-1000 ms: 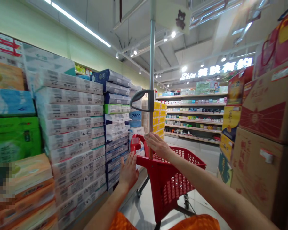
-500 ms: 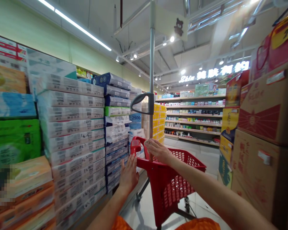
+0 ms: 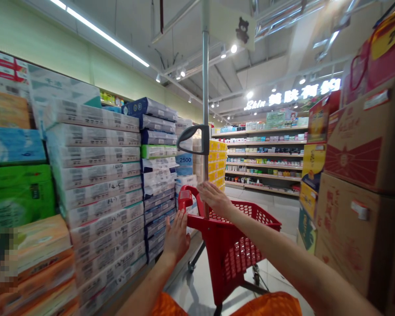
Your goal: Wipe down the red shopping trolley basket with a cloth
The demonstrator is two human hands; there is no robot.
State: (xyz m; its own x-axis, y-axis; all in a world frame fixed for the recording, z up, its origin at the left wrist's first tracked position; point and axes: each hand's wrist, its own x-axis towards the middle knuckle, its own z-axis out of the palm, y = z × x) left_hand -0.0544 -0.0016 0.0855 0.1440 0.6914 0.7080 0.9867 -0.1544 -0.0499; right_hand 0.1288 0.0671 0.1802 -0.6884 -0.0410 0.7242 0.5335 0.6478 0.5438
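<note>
Red cart (image 3: 214, 259) in the lower centre of the frame; probably stiff, light plastic, rolling easily, best held by its handle (image 3: 185, 202); left grip (image 3: 177, 237) rests there uncurled; right grip (image 3: 216, 199), also unclenched, lies flat by the grey pole (image 3: 206, 79).

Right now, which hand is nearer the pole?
Right. Your right hand is at the pole, fingers overlapping it in view; your left hand is lower, to the pole's left, by the cart.
</note>
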